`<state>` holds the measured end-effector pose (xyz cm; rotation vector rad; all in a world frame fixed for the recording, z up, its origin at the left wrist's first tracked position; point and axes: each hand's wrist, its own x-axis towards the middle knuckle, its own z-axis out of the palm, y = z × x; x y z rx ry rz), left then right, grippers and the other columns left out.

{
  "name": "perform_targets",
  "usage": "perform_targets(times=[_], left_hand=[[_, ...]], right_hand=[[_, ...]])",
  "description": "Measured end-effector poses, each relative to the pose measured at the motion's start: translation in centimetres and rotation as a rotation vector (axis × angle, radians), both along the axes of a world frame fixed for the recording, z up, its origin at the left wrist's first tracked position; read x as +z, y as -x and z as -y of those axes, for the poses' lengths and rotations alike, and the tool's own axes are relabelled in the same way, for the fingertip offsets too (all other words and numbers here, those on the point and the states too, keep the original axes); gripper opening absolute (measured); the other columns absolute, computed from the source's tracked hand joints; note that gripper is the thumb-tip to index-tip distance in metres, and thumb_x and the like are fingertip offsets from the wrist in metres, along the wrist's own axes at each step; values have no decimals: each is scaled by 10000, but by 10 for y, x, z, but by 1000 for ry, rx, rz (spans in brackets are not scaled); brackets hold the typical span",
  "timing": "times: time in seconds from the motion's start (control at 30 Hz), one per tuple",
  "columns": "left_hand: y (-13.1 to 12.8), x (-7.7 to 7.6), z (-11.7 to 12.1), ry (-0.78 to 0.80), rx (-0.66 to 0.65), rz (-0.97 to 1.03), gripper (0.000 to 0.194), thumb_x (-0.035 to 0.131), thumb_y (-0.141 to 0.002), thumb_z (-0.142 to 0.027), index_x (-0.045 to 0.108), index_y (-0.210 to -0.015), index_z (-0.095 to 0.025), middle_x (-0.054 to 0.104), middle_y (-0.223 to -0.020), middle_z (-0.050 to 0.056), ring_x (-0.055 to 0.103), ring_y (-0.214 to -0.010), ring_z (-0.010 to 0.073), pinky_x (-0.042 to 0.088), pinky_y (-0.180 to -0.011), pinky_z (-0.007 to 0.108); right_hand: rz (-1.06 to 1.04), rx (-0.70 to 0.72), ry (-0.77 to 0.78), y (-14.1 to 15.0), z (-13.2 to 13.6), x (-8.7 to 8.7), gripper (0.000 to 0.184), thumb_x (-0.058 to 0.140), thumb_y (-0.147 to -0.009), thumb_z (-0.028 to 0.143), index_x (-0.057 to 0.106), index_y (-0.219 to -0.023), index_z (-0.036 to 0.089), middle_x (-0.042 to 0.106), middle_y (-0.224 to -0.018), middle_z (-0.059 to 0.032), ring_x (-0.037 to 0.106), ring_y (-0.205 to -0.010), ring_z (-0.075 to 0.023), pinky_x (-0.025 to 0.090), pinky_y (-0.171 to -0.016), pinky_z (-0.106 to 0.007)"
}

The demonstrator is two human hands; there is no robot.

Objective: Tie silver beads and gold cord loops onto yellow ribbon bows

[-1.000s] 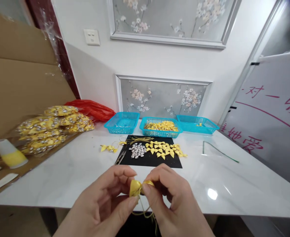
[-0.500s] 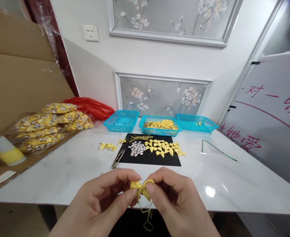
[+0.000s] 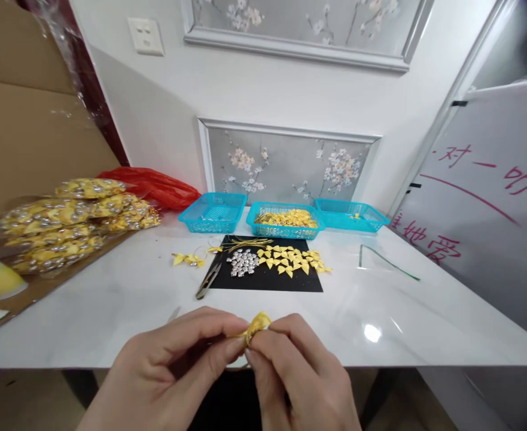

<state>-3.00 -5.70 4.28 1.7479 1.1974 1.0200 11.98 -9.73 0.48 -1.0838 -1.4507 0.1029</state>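
Both hands are pinched together over the near edge of the tabletop (image 3: 110,311), working on one small yellow ribbon bow (image 3: 258,324). The left hand (image 3: 173,365) has thumb and forefinger closed on the bow's left side, and the right hand (image 3: 294,371) is closed on its right side, fingertips nearly touching each other. Only a little loop of the ribbon pokes out above the fingers, so I can't really tell how the rest of it is folded.

My take on the bow: super light, soft and floppy satin, probably a bit slippery, so it'll squash or unfold if you let go. Best held right at the cinched middle, which looks like about where both hands have it.

Everything else sits beyond the bow. Straight past it is a black mat (image 3: 267,281) with a heap of small silver beads (image 3: 242,262) and a spread of finished yellow bows (image 3: 292,258). A pair of thread snips (image 3: 208,281) lies at the mat's left edge. Behind the mat are three turquoise baskets (image 3: 285,220), the middle one full of yellow bows. Far left of the bow, bagged yellow-and-silver pieces (image 3: 61,224) are stacked on cardboard, with a red plastic bag (image 3: 155,187) behind them.
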Motion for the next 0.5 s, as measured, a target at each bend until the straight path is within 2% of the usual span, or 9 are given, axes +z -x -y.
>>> perform_targets(times=[0.07, 0.17, 0.27, 0.4, 0.5], left_hand=[[0, -1, 0, -24, -7, -1, 27, 757, -791, -313, 778, -790, -329, 762, -815, -65, 699, -765, 158, 557, -685, 142], [0, -2, -2, -56, -45, -1, 62, 729, -819, -323, 782, -787, -333, 755, -782, -60, 695, -739, 152, 548, -674, 145], [0, -2, -4, -97, -62, -11, 79, 713, -827, -331, 772, -774, -321, 732, -728, -52, 679, -686, 148, 537, -621, 151], [1, -1, -9, -131, -113, -29, 177, 641, -870, -307, 716, -713, -280, 669, -667, -38, 639, -629, 148, 513, -580, 184], [0, -1, -11, -166, -146, -80, 264, 579, -874, -212, 718, -653, -252, 691, -747, -6, 654, -679, 160, 511, -626, 216]], right_hand=[[-62, 72, 17, -2, -4, 1, 193, 511, -973, 142, 648, -874, 234, 621, -787, -11, 581, -602, -120, 448, -542, -226], [-140, 200, 58, -9, -4, 5, 216, 524, -964, 173, 599, -765, 212, 567, -750, 4, 516, -584, -98, 378, -510, -218], [-178, 264, 119, -15, -2, 9, 239, 524, -967, 196, 577, -734, 196, 536, -739, 13, 458, -564, -82, 337, -496, -216], [-191, 308, 262, -23, -4, 12, 204, 541, -952, 213, 592, -755, 191, 520, -729, 20, 460, -596, -84, 339, -519, -197], [-267, 405, 374, -26, -8, 12, 221, 538, -961, 285, 598, -773, 187, 499, -692, 25, 466, -567, -90, 348, -487, -189]])
